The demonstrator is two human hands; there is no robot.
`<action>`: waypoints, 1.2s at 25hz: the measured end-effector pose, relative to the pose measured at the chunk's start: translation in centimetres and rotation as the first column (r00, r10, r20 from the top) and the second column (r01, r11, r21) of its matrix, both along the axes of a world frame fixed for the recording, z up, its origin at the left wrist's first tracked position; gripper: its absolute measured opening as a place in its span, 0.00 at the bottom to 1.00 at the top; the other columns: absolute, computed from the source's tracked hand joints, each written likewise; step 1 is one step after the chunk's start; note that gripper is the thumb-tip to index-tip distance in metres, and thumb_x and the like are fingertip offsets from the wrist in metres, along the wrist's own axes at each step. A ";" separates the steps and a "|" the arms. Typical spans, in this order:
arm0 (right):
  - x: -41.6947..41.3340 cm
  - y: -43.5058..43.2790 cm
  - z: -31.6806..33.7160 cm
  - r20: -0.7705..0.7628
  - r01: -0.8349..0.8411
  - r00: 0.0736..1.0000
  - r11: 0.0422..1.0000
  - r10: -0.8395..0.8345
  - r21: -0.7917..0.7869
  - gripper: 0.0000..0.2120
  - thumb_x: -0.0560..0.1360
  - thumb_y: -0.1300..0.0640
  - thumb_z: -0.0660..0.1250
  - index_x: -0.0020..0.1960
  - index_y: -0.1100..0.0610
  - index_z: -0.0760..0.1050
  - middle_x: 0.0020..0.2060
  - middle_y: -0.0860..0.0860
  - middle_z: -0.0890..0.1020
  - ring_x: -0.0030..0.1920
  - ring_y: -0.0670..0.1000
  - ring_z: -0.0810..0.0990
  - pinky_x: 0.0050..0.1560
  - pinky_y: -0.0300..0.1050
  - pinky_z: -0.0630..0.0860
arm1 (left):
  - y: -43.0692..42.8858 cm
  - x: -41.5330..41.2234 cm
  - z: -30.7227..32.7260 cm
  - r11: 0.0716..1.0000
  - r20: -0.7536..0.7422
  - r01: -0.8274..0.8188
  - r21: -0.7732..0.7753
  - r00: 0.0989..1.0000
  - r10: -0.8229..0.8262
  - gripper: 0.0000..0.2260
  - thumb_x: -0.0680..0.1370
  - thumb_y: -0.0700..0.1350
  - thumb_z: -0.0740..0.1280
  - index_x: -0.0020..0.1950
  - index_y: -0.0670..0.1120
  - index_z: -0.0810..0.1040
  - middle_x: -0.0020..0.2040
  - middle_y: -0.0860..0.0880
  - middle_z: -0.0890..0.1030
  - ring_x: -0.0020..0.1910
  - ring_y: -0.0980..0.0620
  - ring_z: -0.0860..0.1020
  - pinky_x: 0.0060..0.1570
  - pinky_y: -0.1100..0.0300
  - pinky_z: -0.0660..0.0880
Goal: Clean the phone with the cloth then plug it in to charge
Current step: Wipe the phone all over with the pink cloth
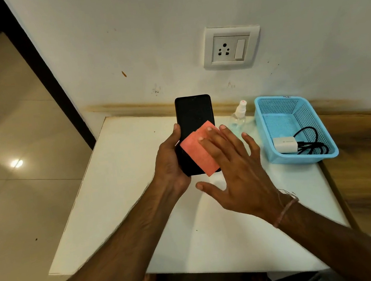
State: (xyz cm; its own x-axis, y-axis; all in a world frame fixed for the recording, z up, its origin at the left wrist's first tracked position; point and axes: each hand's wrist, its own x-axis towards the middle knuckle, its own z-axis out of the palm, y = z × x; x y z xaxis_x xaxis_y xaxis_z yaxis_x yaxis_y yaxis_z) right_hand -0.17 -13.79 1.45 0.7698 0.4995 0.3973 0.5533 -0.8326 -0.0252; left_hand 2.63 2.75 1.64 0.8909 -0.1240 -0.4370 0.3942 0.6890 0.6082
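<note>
**Phone [194,113] being pressed under cloth [199,155]**

We are noting the left hand [170,163] gripping the phone by its edges, screen up, above the white table [116,196]. The right hand [238,171], fingers straight and spread, is pressing the cloth onto the lower screen.

phone [194,115] lower half under cloth [201,152]

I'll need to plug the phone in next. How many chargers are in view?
1. A white charger with its black cable lies in the blue basket on the right side of the table. No other charger shows.
</note>
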 end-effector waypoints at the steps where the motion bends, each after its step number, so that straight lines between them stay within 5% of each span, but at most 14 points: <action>1: 0.0 0.0 0.0 0.010 -0.034 0.999 0.998 0.034 -0.057 0.39 0.73 0.31 0.57 0.77 0.50 0.54 0.77 0.52 0.54 0.77 0.55 0.50 0.73 0.63 0.49 | 0.1 0.1 0.1 1.000 -0.001 0.005 -0.013 1.000 -0.005 0.24 0.80 0.62 0.64 0.67 0.46 0.80 0.61 0.41 0.84 0.57 0.39 0.83 0.52 0.44 0.80; 7: 0.6 0.3 0.9 0.105 -0.060 0.990 0.961 0.092 -0.269 0.33 0.77 0.43 0.61 0.76 0.57 0.58 0.76 0.57 0.59 0.76 0.58 0.55 0.72 0.63 0.52 | 0.9 0.1 0.9 0.977 0.038 0.061 -0.203 0.998 -0.054 0.26 0.81 0.60 0.61 0.69 0.43 0.78 0.63 0.40 0.82 0.55 0.40 0.84 0.51 0.46 0.82; 12: 0.6 1.4 1.3 0.035 -0.241 0.969 0.964 0.246 -0.110 0.26 0.80 0.50 0.57 0.74 0.64 0.62 0.73 0.60 0.63 0.74 0.60 0.59 0.73 0.58 0.60 | 1.1 0.1 1.2 0.936 0.088 0.200 -0.289 0.979 -0.181 0.32 0.81 0.63 0.59 0.74 0.40 0.70 0.71 0.35 0.74 0.68 0.37 0.76 0.67 0.44 0.73; 15: 0.0 0.8 1.0 0.010 -0.351 0.934 0.922 0.358 -0.163 0.25 0.80 0.53 0.60 0.74 0.63 0.62 0.74 0.58 0.62 0.75 0.59 0.58 0.73 0.56 0.59 | 1.1 0.1 1.4 0.902 0.086 0.206 -0.380 0.979 -0.187 0.32 0.81 0.62 0.59 0.76 0.41 0.68 0.73 0.36 0.72 0.65 0.36 0.76 0.68 0.44 0.70; 19: -0.4 -1.6 1.5 -0.045 -0.331 0.943 0.925 0.329 -0.185 0.32 0.71 0.71 0.65 0.73 0.64 0.62 0.74 0.59 0.62 0.75 0.59 0.58 0.72 0.58 0.61 | 1.2 0.2 1.1 0.916 0.101 0.151 -0.372 0.987 -0.122 0.28 0.83 0.59 0.58 0.76 0.40 0.69 0.74 0.37 0.72 0.67 0.37 0.75 0.73 0.42 0.67; 24: 1.0 2.3 3.7 -0.111 -0.131 0.984 0.989 0.137 0.062 0.26 0.79 0.66 0.61 0.75 0.64 0.59 0.75 0.58 0.59 0.76 0.57 0.53 0.75 0.55 0.54 | 0.8 0.0 1.4 0.932 0.103 0.135 -0.336 0.989 -0.106 0.27 0.82 0.59 0.59 0.72 0.40 0.73 0.68 0.37 0.77 0.65 0.39 0.78 0.69 0.44 0.71; 30: -2.3 0.3 2.6 -0.137 -0.320 0.942 0.942 0.306 -0.097 0.33 0.72 0.70 0.67 0.74 0.62 0.60 0.74 0.57 0.62 0.75 0.56 0.58 0.74 0.53 0.56 | 1.0 0.1 1.5 0.903 0.119 0.176 -0.393 0.983 -0.140 0.30 0.83 0.60 0.55 0.77 0.39 0.67 0.73 0.37 0.72 0.66 0.38 0.75 0.70 0.42 0.67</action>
